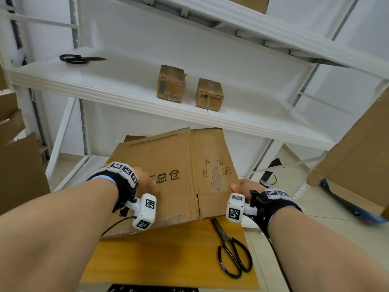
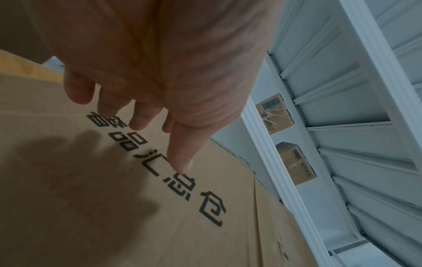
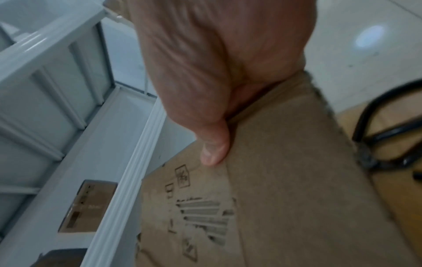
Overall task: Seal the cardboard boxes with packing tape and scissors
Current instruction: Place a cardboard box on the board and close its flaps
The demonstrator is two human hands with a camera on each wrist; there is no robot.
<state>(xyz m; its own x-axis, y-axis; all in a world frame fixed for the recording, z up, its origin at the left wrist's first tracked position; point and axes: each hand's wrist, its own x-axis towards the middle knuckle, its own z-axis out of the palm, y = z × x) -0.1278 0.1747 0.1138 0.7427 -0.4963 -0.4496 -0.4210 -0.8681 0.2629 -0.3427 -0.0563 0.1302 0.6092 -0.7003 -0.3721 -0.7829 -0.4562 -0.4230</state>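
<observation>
- Cardboard first — the flattened box (image 1: 179,178) is lying tilted over the far end of the wooden table (image 1: 168,256), and the person is handling it from both sides.
- The right hand (image 1: 242,187) is pinching the box's right edge, thumb on top and the fingers tucked out of sight underneath.
- The left hand (image 1: 145,179) is hovering right over the printed face with its fingers relaxed and extended, gripping nothing; whether a fingertip is actually touching the board, I can't tell.
- So only one hand is really holding — if they're trying to pop it open like that, I'd guess the panel is going to sag or slide off the table edge.
- There's a torn, peeled patch (image 1: 214,178) near the right grip, which looks like a weak spot that could rip further under a hard pull.
- The big black scissors (image 1: 233,253) are lying on the table just beside the box's near edge, so a swinging flap could be knocking them to the floor.
- I'm not seeing any packing tape in view, which could stall the sealing.
- Two small boxes (image 1: 171,84) are sitting on the white shelf (image 1: 105,81), with another pair of scissors (image 1: 81,59) further left.
</observation>
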